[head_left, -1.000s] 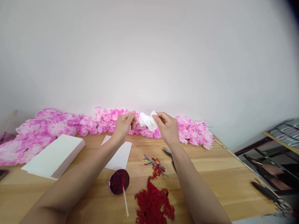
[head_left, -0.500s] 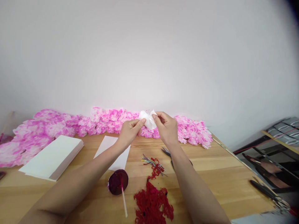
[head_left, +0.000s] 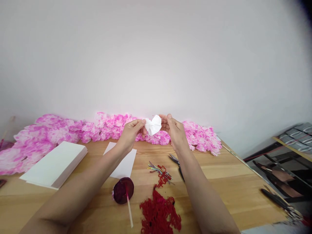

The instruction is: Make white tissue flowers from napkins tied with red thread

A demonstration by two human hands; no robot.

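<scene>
Raised above the back of the table, a white gathered paper flower is pinched at its left edge by my left hand. My right hand is beside the flower's right edge with thumb and fingers apart; whether a fingertip touches it I cannot tell. Behind both hands runs a long heap of pink and white paper flowers. Below my left forearm a white paper sheet lies flat, partly covered by the arm.
A thick stack of white paper sits at the left. Nearer are a dish of dark red dye with a stick, red yarn, and several coloured strands. Scissors lie partly under my right forearm; another dark-handled tool is at the right edge.
My right hand has let go of the white paper flower and spread its fingers. The flower looks more fanned out, and my left hand has shifted slightly left, still pinching it.
</scene>
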